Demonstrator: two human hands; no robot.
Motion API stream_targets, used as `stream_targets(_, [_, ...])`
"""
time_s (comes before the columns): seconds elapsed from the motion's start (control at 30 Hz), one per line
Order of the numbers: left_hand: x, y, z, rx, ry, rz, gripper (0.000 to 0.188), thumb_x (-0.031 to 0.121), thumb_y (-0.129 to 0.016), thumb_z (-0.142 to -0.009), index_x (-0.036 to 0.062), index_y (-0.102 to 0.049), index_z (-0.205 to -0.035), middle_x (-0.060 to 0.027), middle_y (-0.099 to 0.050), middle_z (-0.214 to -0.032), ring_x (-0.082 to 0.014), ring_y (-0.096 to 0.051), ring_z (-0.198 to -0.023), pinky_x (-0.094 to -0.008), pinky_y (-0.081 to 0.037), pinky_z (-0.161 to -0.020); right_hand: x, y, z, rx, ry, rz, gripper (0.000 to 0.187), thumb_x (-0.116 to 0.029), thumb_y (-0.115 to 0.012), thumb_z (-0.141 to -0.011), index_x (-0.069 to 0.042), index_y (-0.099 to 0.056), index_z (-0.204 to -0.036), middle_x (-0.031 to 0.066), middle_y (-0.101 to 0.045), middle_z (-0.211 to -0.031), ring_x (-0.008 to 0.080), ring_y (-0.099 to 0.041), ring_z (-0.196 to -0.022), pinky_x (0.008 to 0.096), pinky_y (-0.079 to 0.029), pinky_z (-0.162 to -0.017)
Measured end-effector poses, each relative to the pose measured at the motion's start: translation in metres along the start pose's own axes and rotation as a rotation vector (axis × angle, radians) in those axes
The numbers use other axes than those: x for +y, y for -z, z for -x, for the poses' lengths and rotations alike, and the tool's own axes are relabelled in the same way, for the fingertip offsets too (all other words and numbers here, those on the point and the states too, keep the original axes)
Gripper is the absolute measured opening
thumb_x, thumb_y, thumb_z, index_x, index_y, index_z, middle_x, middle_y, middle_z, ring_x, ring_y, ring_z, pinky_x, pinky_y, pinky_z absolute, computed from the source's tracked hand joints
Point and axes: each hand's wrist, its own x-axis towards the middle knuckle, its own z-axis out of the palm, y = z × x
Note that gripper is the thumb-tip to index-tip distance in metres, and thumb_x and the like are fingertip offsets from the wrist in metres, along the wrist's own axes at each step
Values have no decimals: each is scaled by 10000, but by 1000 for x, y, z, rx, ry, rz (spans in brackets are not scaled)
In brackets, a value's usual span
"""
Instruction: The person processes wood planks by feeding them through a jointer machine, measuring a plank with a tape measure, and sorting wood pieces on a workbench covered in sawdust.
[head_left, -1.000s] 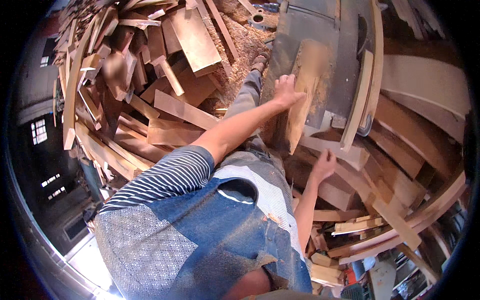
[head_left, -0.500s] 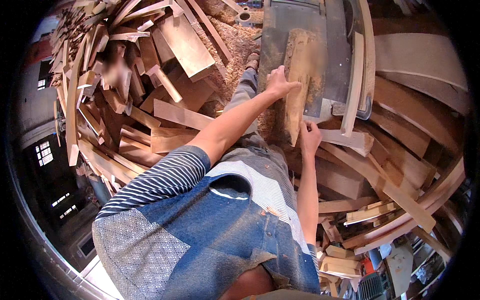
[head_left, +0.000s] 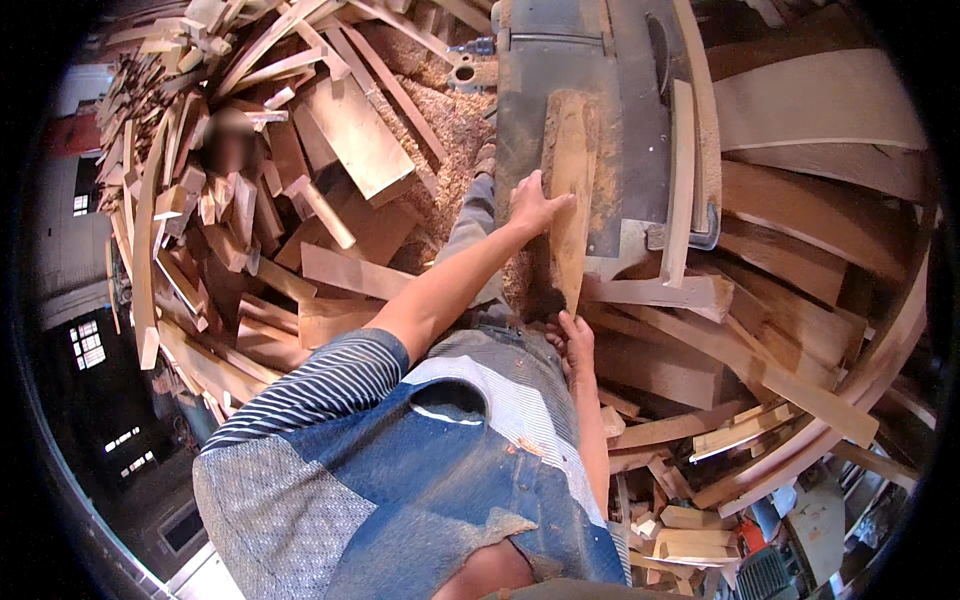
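A long, narrow wooden board [head_left: 570, 170] with a tapered near end lies lengthwise on the grey metal bed of a machine [head_left: 525, 110]. Its pointed tip sticks out past the bed's near edge toward me. My left hand [head_left: 538, 208] grips the board's left edge about midway, thumb over the top face and fingers along the side. At the near tip, my right hand [head_left: 574, 342] is closed, thumb and fingers pinching the point. Sawdust is scattered over the bed to the right of the board.
A light wooden strip [head_left: 680, 180] runs along the bed's right side. Heaped offcuts [head_left: 350, 130] and wood shavings [head_left: 455, 140] spread at the left. Large curved planks [head_left: 810, 210] are stacked at the right. Smaller wood pieces [head_left: 695, 535] lie at the lower right.
My right hand has moved from beside the board's right edge to its near tip and pinches it. My left hand stays at the left edge. The whole view has shifted slightly.
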Motion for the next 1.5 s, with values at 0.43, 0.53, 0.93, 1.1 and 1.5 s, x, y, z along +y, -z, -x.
stream_targets(0.43, [8, 10, -1, -160, 73, 20, 1055, 566, -832, -768, -75, -415, -1496, -275, -527, -1467, -404, -491, -1383, -461, -379, -1172, -8, 9, -5, -54, 1, -236, 322, -303, -694, -995, -72, -659, -1216, 34, -687, -1063, 194, -692, -929, 356, -599, -750])
stream_targets(0.53, [10, 9, 2, -127, 72, 7, 1058, 569, -831, -767, -73, -414, -1497, -273, -525, -1470, -399, -492, -1384, -454, -379, -1174, -5, 8, -6, -50, -10, -267, 358, -322, -729, -970, -80, -652, -1222, 53, -696, -1068, 221, -703, -925, 350, -602, -739])
stream_targets(0.93, [-1, -1, -3, -19, -20, -35, 874, 518, -856, -770, -78, -544, -1328, -280, -663, -1272, -387, -637, -1217, -459, -506, -1001, -13, 8, -7, -40, 42, -136, 372, -341, -716, -977, -55, -687, -1214, 2, -687, -1043, 115, -641, -906, 298, -552, -730])
stream_targets(1.1, [-5, -9, 4, 72, -41, 157, 848, 498, -864, -785, -73, -529, -1315, -265, -651, -1287, -335, -645, -1195, -438, -511, -991, -23, 3, 10, 108, 178, 80, 427, -294, -788, -923, 7, -692, -1211, 12, -697, -1057, 95, -640, -864, 293, -544, -709])
stream_targets(1.5, [61, 16, 28, -258, 295, 901, 801, 439, -850, -826, 13, -409, -1341, -117, -589, -1166, -213, -623, -1048, -387, -537, -908, -73, -26, 82, 552, 914, 1054, 549, -280, -919, -691, -20, -622, -1073, 160, -643, -1013, 384, -612, -984, 485, -510, -867])
